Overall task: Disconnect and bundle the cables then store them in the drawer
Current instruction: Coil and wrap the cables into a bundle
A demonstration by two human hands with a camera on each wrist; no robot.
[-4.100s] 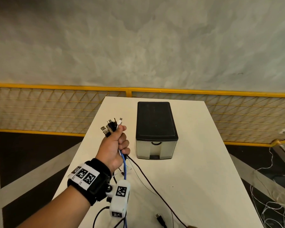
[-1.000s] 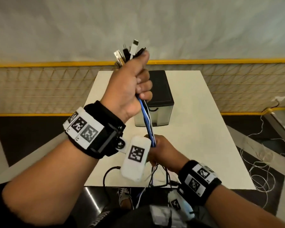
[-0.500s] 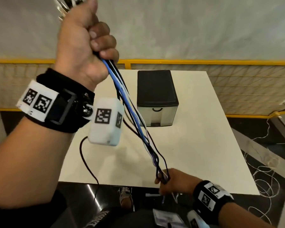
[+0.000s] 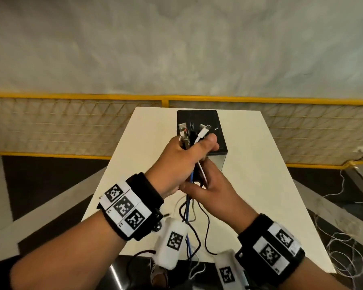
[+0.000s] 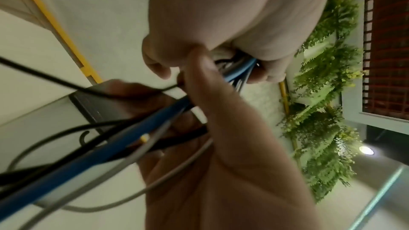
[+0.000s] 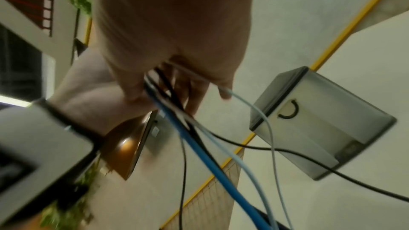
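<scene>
We held the cables (image 4: 194,176) at centre frame of the head view, above the white table (image 4: 260,185). Our left hand (image 4: 182,162) was clenched around the bundle just below the connectors (image 4: 194,132), so that the plug ends stayed level and fanned upward. Our right hand (image 4: 213,191) sat directly below it, fingers curled loosely around the hanging strands; we judged this placement served to gather the slack for bundling.

Counted strands in the right wrist view: one blue cable (image 6: 199,146), at least two black, and at least two pale grey or white. At least five connectors showed above the fist; the exact total could not be confirmed.

One drawer unit (image 4: 201,130) stood at upper centre, behind the hands. Its drawer front (image 6: 309,125), with one dark handle, was closed, so storage had not begun.
</scene>
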